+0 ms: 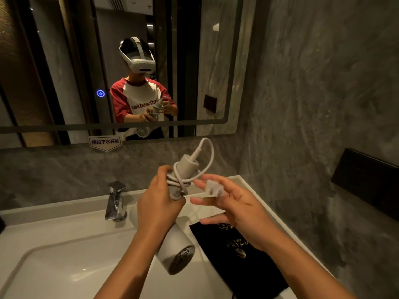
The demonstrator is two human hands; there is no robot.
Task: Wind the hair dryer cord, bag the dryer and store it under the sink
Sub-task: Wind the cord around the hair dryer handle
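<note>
Nearest the camera, two bare forearms reach out over a white sink (54, 262), the landmark for the rest. The basin occupies the lower left, and its pale counter runs off to the right.

On that counter, right of the basin, lies a flat black bag (239, 255) with gold printing on it.

Above the basin's right edge, the left hand (160, 203) is wrapped tight around the handle of a white hair dryer (177, 253). The dryer's barrel hangs low, its grilled rear end toward the camera, while the handle points up and away. The white cord (210, 156) is wound several turns around the handle, with one loose loop arching off the handle's end.

The right hand (235, 210), over the counter just right of the dryer, has its fingers spread wide; the white plug (212, 188) lies between the upper fingers, prongs showing.

Behind the basin, a chrome faucet (115, 201) stands on the back ledge. Above it, a small label (105, 142) sits at the lower rim of a large dark-framed mirror (216, 61), which reflects the person in a headset and a red-sleeved shirt. Grey marbled wall (313, 104) surrounds it, and a black panel (364, 180) is fixed to the wall right of the counter.
</note>
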